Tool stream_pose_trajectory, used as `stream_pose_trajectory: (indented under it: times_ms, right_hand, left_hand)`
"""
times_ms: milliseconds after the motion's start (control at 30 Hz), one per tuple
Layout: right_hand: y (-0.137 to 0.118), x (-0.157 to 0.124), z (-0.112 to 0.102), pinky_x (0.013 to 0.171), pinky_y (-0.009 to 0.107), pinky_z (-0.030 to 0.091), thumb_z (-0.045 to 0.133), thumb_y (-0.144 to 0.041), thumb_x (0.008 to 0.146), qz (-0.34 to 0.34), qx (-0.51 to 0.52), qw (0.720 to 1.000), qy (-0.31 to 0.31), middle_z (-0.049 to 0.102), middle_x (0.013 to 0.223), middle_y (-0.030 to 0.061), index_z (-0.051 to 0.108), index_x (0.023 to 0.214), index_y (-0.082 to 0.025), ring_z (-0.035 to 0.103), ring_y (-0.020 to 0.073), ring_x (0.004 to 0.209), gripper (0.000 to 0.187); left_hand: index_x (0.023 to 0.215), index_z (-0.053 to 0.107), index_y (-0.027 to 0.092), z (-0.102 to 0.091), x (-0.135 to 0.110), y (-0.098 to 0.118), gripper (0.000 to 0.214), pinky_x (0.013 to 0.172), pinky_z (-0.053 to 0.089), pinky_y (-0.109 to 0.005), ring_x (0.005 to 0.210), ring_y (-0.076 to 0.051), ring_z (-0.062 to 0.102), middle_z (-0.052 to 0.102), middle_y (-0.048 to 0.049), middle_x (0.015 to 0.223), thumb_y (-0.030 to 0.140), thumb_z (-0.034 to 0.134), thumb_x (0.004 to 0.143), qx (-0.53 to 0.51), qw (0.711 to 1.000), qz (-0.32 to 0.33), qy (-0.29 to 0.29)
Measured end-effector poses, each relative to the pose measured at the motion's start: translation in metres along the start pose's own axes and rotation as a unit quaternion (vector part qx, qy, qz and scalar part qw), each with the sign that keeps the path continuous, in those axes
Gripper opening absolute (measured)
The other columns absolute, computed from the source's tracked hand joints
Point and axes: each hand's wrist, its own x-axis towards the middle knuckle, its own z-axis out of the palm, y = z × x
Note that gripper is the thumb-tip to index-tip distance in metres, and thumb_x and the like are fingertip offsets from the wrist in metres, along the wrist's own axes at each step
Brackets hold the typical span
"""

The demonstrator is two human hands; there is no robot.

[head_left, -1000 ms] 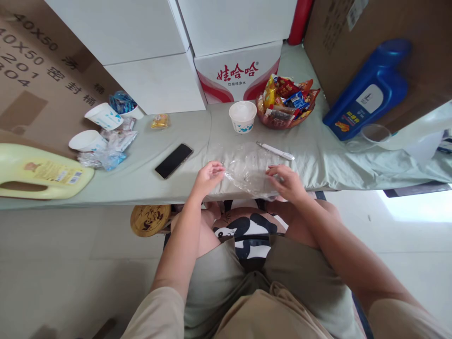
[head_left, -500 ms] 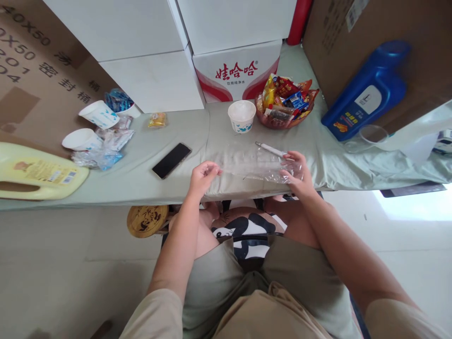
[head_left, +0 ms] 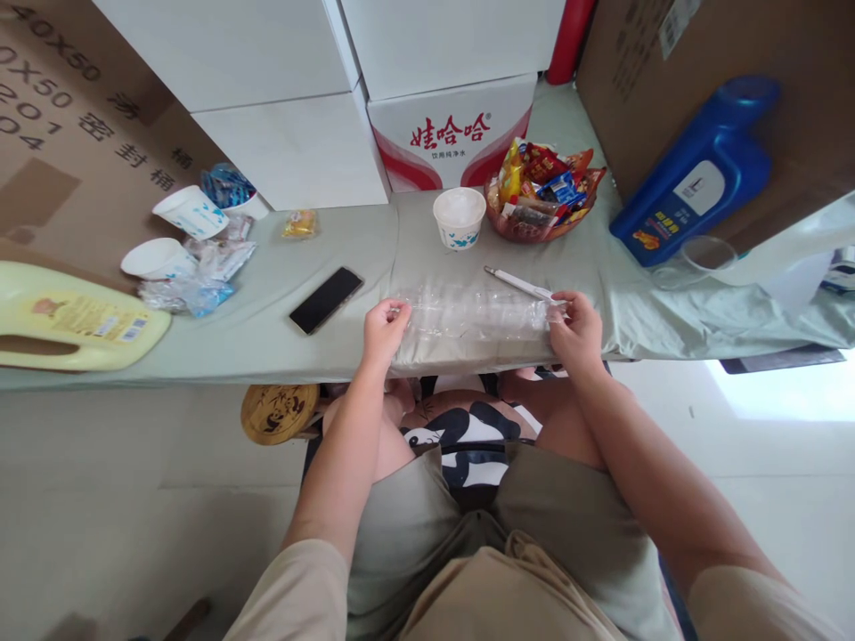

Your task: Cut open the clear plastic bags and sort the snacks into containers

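Note:
A clear plastic bag (head_left: 476, 313) lies stretched flat near the front edge of the cloth-covered table (head_left: 267, 343). My left hand (head_left: 384, 328) pinches its left end and my right hand (head_left: 575, 329) pinches its right end, fingers closed on the film. A white pen (head_left: 519, 284) lies just behind the bag, close to my right hand. A black phone (head_left: 327, 301) rests to the left of my left hand. A white paper cup (head_left: 459, 218) stands behind the bag.
A basket of wrapped snacks (head_left: 542, 194) and a blue jug (head_left: 701, 174) sit at the back right, with a clear cup (head_left: 708, 254) near them. Paper cups (head_left: 164, 258), wrappers and a yellow jug (head_left: 73, 316) are on the left. Cardboard boxes (head_left: 454, 133) line the back.
The crumpled bag has been pulled out flat and straight. My right hand moved right and slightly back; my left hand shifted a little and closed on the bag's left end.

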Motion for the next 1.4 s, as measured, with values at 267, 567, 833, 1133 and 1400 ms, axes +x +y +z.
stream_pose_trajectory:
  times_ms: [267,567,833,1133,1400]
  right_hand:
    - [-0.004,-0.004,0.004,0.091,0.043,0.054,0.064,-0.044,0.082,-0.181,-0.008,0.983,-0.016,0.071,0.107,0.0095,0.065,0.079,-0.024,0.068,0.0254,0.102,0.020]
    - [-0.003,-0.003,-0.001,0.064,0.035,0.046,0.059,-0.032,0.080,0.010,-0.094,0.996,-0.009,0.063,0.060,-0.0047,0.060,0.117,-0.026,0.057,0.0197,0.056,0.037]
    - [-0.007,-0.009,0.003,0.083,0.048,0.052,0.061,-0.033,0.081,-0.059,-0.278,0.958,-0.043,0.061,0.129,0.0152,0.057,0.136,-0.028,0.063,0.0334,0.108,0.056]
    - [-0.015,-0.014,-0.022,0.108,0.072,0.034,0.070,-0.035,0.074,-0.163,-0.363,0.879,-0.264,0.053,0.148,0.0160,0.052,0.144,-0.033,0.041,0.0459,0.142,0.073]
    - [-0.048,0.013,0.025,0.086,0.043,0.056,0.081,-0.034,0.066,-0.171,-0.123,0.905,-0.370,0.076,0.113,0.0109,0.048,0.148,-0.025,0.071,0.0289,0.098,0.089]
  left_hand:
    - [0.078,0.063,0.019,0.010,0.002,-0.003,0.018,0.065,0.050,-0.023,0.067,-0.011,0.061,0.066,0.0001,0.071,0.034,0.072,0.082,-0.045,0.995,0.087,-0.024]
    - [0.081,0.060,0.021,0.012,-0.001,-0.002,0.015,0.040,0.028,-0.021,0.036,-0.007,0.040,0.053,0.0073,0.051,0.034,0.067,0.084,0.021,0.999,0.002,-0.041]
    - [0.104,0.067,0.020,0.019,0.008,-0.014,0.031,0.101,0.048,-0.044,0.104,-0.026,0.065,0.073,-0.0114,0.108,0.020,0.078,0.075,0.228,0.958,0.172,0.014]
    - [0.127,0.063,0.025,0.032,0.010,-0.007,0.055,0.096,0.049,-0.039,0.094,-0.021,0.065,0.072,-0.0050,0.097,0.009,0.071,0.075,0.194,0.959,0.162,-0.125]
    - [0.120,0.059,0.024,0.029,0.005,0.005,0.058,0.079,0.052,-0.027,0.078,-0.011,0.062,0.065,0.0017,0.090,0.020,0.080,0.066,-0.095,0.954,0.085,-0.271]
